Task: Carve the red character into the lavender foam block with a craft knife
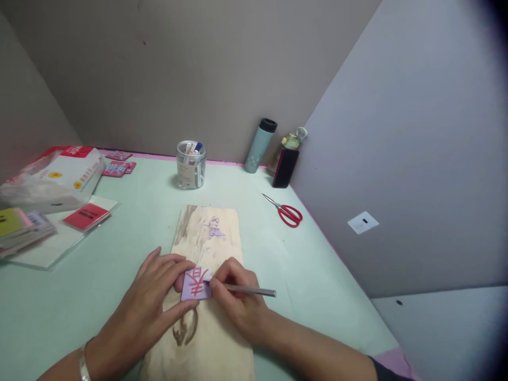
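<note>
A small purple carving block (188,290) with a red Chinese character on its face lies on a wooden board (222,346). My left hand (159,288) holds it by its left side and edges, fingers above and thumb along the bottom. In my right hand (240,296) is a slim silver craft knife (254,290), gripped like a pen. Its tip meets the block's face near the red strokes, and its handle points right. Purple shavings (215,228) are scattered on the board beyond the block.
Red-handled scissors (290,215) lie at the right. Behind stand a clear jar (191,166) of tools, a blue-green flask (260,148), a green-lidded bottle (291,140) and a phone (286,168). Finished-looking blocks (115,168), a plastic bag (47,185) and a red packet (86,216) lie left.
</note>
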Available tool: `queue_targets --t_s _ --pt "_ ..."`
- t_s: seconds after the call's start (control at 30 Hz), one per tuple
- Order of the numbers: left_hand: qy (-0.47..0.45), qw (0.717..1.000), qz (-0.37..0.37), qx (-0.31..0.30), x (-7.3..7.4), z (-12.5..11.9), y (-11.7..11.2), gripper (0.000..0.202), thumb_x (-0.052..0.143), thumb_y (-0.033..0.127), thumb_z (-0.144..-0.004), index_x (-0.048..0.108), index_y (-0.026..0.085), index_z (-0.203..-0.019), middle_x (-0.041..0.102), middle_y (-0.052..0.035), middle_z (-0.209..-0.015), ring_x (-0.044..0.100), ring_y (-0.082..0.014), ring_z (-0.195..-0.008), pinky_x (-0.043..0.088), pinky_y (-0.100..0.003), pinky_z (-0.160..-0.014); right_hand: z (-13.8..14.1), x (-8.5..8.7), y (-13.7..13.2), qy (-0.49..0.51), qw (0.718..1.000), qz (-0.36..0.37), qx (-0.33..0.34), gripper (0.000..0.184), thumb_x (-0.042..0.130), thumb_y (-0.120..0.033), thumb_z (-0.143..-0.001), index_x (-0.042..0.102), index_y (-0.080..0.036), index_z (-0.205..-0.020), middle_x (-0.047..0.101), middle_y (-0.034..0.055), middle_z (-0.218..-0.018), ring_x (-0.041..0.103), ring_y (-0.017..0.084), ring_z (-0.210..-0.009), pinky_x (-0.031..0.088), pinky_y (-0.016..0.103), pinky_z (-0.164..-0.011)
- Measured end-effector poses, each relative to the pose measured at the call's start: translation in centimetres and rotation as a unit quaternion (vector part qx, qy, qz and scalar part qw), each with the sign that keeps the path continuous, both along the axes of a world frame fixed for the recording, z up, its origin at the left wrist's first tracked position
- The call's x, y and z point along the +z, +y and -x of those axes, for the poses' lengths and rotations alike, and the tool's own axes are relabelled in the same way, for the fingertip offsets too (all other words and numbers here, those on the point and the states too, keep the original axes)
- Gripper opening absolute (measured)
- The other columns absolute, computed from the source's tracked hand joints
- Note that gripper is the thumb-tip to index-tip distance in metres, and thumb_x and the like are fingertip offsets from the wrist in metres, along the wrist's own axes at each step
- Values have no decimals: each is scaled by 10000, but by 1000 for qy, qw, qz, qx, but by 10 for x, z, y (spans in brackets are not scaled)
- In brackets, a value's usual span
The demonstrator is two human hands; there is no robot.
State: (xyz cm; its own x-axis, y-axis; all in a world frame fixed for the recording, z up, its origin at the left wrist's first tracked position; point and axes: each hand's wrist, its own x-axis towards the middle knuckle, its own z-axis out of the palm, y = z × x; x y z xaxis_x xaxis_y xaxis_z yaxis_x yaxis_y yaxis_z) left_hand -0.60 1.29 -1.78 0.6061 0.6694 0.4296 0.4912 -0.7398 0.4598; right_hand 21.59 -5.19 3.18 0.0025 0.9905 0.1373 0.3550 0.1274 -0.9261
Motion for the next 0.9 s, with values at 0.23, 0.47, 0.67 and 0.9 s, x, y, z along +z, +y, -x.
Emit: queue_targets --t_s 0.23,0.47,0.67,0.9 --pt "0 1000 1 9 1 0 0 520 732 530 -908 551 287 -1332 722 -28 -1176 664 -281 -1189 360 -558 -1214 1 -1 1 -9 1000 -14 -27 189 568 -262 -899 463 -220 -747 484 -57 -628 420 104 -564 313 232 -542" --pt "1 1000 -8 -1 1 1 2 532 735 530 -908 534 297 -1342 726 -34 -1162 670 -290 -1177 353 -565 -1207 2 0 0 14 998 -28 -52 166 616 -264 -914 547 -208 -773 571 -30 -681 516 118 -615 393 229 -564" --pt "11 1000 -14 -10 2 2 3 538 729 527 -921 513 294 -1355 721 -35 -1163 662 -284 -1180 339 -559 -1201 -10 -6 11 -48 985 -166 5 161 553 -208 -1037 709 -204 -1079 743 40 -911 672 152 -784 524 254 -727" --pt "9 1000 4 -1 2 1 -1 529 720 507 -936 502 294 -1369 701 -30 -1206 631 -272 -1221 275 -564 -1244 -16 -4 17 -207 947 -229 90 158 545 -206 -1050 696 -204 -1098 696 48 -833 602 180 -770 493 298 -726"
